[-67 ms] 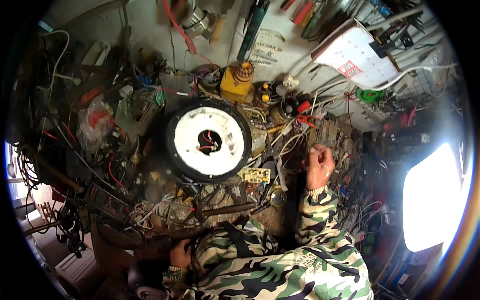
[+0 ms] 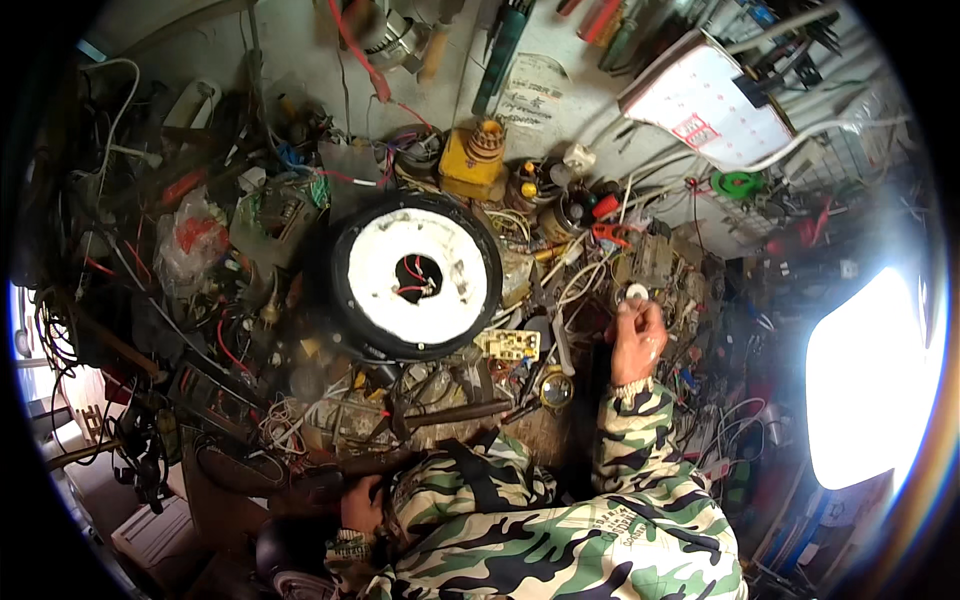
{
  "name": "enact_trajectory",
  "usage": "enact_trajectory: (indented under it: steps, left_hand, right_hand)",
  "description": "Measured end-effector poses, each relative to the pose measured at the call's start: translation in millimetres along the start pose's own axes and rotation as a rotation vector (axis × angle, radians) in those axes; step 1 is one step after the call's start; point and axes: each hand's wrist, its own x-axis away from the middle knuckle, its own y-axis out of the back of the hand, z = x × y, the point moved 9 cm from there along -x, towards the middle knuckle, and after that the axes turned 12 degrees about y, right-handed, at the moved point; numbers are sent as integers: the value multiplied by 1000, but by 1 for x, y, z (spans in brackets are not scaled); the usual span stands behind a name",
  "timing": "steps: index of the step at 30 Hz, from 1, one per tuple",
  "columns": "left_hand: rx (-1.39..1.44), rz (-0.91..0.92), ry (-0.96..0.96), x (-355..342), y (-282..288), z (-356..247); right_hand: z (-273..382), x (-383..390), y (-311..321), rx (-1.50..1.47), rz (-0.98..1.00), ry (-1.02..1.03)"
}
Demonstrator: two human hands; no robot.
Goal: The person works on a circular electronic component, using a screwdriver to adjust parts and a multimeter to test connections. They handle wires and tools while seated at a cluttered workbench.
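The right hand (image 2: 638,345) pinches one small, round, whitish disc (image 2: 636,291) at its fingertips. Left of those fingers lie one round black-and-white unit (image 2: 420,320) and, nearer, one yellowish circuit board (image 2: 511,346). The left hand (image 2: 361,503) has hidden fingers; their state I cannot tell.

So the right hand (image 2: 638,348) is stretched out forward, wrist pretty straight, thumb and fingers (image 2: 652,314) bunched in a pinch, camo sleeve (image 2: 640,432) gathered at the cuff. Left hand (image 2: 361,503) sits low, mostly hidden, can't make out its fingers.
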Motion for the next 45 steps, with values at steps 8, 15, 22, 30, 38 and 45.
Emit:
enact_trajectory:
  steps: [8, 15, 22, 30, 38, 45]
  left_hand:
    - [104, -55, -12, 23, 3, -19]
    - [174, -64, -18, 55, -27, 7]
    - [88, -68, 16, 87, -41, 22]
    - [163, -149, -71, 100, -40, 30]
    - [194, -111, -134, 109, -46, 16]
    - [187, -65, -158, 112, -52, -5]
  right_hand:
    - [-80, 185, 23, 236, 344, -122]
    - [-100, 243, 3, 405, 689, -120]
    - [-83, 257, -8, 413, 921, 36]
    - [-76, 274, -4, 534, 1000, 263]
    - [-87, 267, -7, 519, 936, 321]
    - [-86, 271, -8, 578, 946, 292]
